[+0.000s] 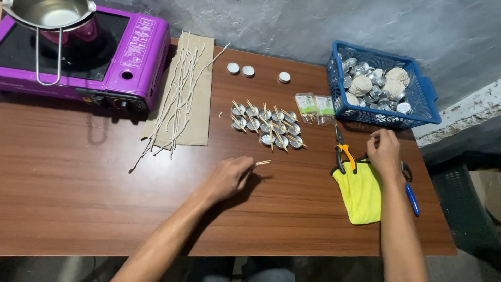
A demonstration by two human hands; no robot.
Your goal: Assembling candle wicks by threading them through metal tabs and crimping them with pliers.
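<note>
My left hand (228,176) rests on the wooden table (78,198) and pinches a pair of short wooden sticks (263,163) that poke out to the right. Just beyond them stands a cluster of small metal candle cups (267,127), each with sticks laid across its rim. My right hand (384,151) hovers with fingers loosely curled over the top edge of a yellow cloth (363,194), beside yellow-handled pliers (343,153). It holds nothing that I can see.
A purple portable stove (109,57) with a metal pot (49,13) sits at the back left. White wicks (180,99) lie on cardboard. A blue basket (425,104) holds metal cups and twine balls. Three filled cups (248,70), two small packets (314,106) and a blue-handled tool (412,199) lie nearby.
</note>
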